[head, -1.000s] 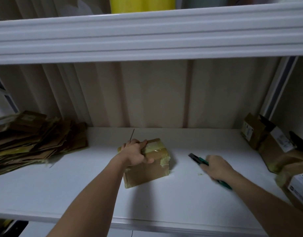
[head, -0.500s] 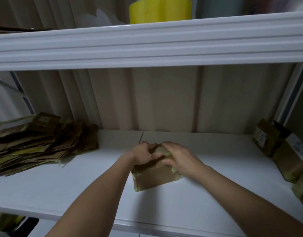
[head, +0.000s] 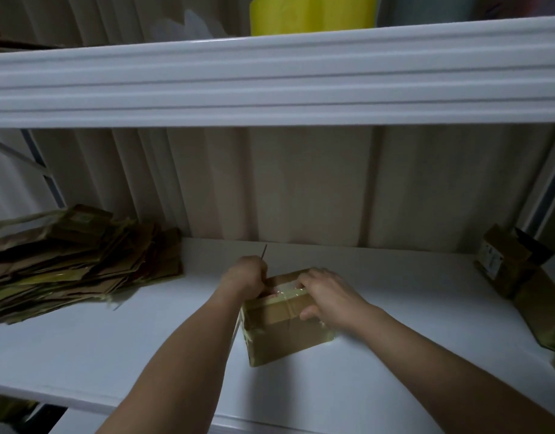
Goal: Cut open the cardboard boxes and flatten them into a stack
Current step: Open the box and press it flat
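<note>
**Two hands on one taped box, centre of frame**

One small cardboard box [head: 285,327] sits on the white shelf [head: 144,355], just below the middle of the frame, its seams wrapped in yellowish tape. Both hands are on its top.

Left hand [head: 246,278]: at the box's upper left corner, fingers curled tight over the top edge and gripping it. Knuckles face the camera; fingertips hidden behind the hand.

Right hand [head: 324,296]: over the top right of the box. Fingers bent down onto the taped top seam, thumb pressed against the near face, so the top edge is pinched between them. Whether the fingertips have got under a flap is unclear; light is dim and the tape glares.

Stack of flattened cardboard [head: 75,261]: left of frame, on the same shelf, well apart from the box, sheets loosely fanned.

More boxes [head: 520,270]: right edge of frame, on the shelf, some bearing white labels.

Upper shelf edge [head: 270,79] spans the top of the frame; a yellow roll [head: 310,12] stands on it.
</note>
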